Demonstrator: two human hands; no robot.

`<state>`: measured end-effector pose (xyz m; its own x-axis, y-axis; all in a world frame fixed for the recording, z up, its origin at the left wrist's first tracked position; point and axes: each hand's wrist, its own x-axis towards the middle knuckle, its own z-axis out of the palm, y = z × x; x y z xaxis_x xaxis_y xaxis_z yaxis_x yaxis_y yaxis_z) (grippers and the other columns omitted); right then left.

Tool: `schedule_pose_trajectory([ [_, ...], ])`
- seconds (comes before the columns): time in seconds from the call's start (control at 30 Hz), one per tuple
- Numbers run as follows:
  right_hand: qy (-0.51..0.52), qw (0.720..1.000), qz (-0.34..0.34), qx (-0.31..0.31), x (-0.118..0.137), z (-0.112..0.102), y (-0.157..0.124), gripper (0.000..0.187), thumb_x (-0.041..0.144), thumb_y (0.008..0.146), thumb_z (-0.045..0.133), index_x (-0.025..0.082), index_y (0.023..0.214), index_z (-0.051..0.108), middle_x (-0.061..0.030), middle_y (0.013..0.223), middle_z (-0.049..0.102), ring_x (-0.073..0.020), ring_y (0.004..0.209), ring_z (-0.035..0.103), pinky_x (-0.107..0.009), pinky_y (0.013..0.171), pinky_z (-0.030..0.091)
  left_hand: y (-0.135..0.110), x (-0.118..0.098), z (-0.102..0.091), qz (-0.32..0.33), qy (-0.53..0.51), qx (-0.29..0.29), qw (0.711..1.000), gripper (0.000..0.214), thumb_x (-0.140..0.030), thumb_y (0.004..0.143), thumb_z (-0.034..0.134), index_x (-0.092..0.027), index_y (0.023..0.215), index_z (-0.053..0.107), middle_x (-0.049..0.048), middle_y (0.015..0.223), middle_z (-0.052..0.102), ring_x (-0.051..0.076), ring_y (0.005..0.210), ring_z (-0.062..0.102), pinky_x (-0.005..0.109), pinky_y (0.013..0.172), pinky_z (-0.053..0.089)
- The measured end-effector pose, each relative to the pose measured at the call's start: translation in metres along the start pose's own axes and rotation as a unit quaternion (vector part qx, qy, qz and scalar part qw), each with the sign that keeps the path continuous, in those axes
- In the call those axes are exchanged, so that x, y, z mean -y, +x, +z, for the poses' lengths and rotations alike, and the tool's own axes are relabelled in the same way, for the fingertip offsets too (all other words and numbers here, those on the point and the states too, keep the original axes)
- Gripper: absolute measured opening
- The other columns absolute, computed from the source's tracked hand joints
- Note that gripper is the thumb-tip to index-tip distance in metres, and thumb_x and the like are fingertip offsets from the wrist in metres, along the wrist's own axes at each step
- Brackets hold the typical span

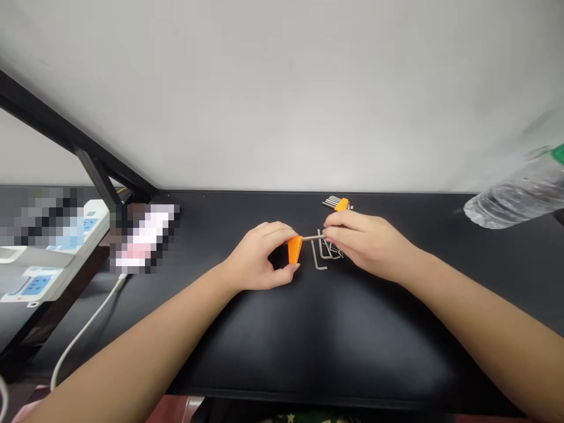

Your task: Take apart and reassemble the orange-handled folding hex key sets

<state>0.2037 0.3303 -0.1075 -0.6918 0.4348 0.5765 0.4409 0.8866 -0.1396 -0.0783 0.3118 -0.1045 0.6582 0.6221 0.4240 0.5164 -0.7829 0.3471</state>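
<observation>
Seemingly a hex key [312, 238] is being slotted into the orange holder [294, 249]. The key is pinched by right hand [361, 244] fingers, the holder by left hand [259, 258] fingers. Straight alignment is needed.

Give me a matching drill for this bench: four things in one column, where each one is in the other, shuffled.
Things
1. orange holder
2. single hex key
3. loose hex keys
4. water bottle

Places
A. lying on its side, far right
B. pinched in the left hand
C. flat on the table, by the right hand
D. held by the right hand, its tip at the holder

Pairs: 1-B, 2-D, 3-C, 4-A
</observation>
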Motion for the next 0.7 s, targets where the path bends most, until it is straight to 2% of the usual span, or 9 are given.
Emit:
schedule_pose_trajectory([
  [0.17, 0.021, 1.0, 0.011, 0.015, 0.011, 0.02, 0.0, 0.018, 0.014, 0.101, 0.05, 0.02, 0.102, 0.067, -0.0059, 0.102, 0.064, -0.0133, 0.074, 0.055, -0.026, 0.062, 0.047, 0.002, -0.006, 0.005, 0.027, -0.015, 0.009, 0.999, 0.043, -0.032, 0.082, 0.073, -0.021, 0.121, 0.06, 0.0086, 0.108, 0.072, 0.025, 0.101, 0.066, 0.043, 0.093, 0.051],
  [0.33, 0.122, 0.992, 0.014, 0.009, 0.014, 0.032, 0.002, 0.027, 0.006, 0.097, 0.048, 0.021, 0.111, 0.065, -0.0078, 0.111, 0.066, -0.0174, 0.093, 0.063, -0.03, 0.078, 0.055, 0.002, -0.011, 0.008, 0.014, -0.031, 0.037, 0.999, 0.039, -0.035, 0.083, 0.074, -0.021, 0.117, 0.062, 0.0075, 0.103, 0.072, 0.024, 0.096, 0.066, 0.041, 0.088, 0.051],
  [0.47, 0.182, 0.983, 0.029, -0.004, 0.012, 0.03, 0.002, 0.025, 0.011, 0.099, 0.051, 0.022, 0.117, 0.064, -0.0096, 0.122, 0.065, -0.0177, 0.099, 0.064, -0.031, 0.082, 0.056, 0.002, -0.009, 0.009, 0.009, -0.034, 0.017, 0.999, 0.039, -0.035, 0.082, 0.075, -0.02, 0.116, 0.062, 0.0068, 0.101, 0.072, 0.023, 0.093, 0.066, 0.04, 0.086, 0.052],
  [0.6, 0.139, 0.988, 0.058, 0.004, 0.005, 0.021, 0.002, 0.016, 0.014, 0.096, 0.055, 0.018, 0.106, 0.067, -0.0104, 0.112, 0.063, -0.0187, 0.092, 0.061, -0.034, 0.081, 0.052, 0.002, -0.006, 0.009, -0.042, -0.007, -0.009, 0.999, 0.039, -0.033, 0.08, 0.077, -0.02, 0.114, 0.063, 0.0062, 0.101, 0.072, 0.022, 0.092, 0.065, 0.039, 0.087, 0.053],
  [0.7, 0.067, 0.991, 0.07, 0.091, 0.001, 0.017, 0.002, 0.008, 0.018, 0.092, 0.062, 0.017, 0.089, 0.069, -0.0085, 0.1, 0.061, -0.0201, 0.087, 0.057, -0.038, 0.082, 0.045, 0.002, -0.002, 0.008, -0.081, 0.021, -0.035, 0.996, 0.037, -0.032, 0.08, 0.077, -0.019, 0.111, 0.065, 0.0056, 0.101, 0.072, 0.021, 0.091, 0.065, 0.039, 0.087, 0.055],
])
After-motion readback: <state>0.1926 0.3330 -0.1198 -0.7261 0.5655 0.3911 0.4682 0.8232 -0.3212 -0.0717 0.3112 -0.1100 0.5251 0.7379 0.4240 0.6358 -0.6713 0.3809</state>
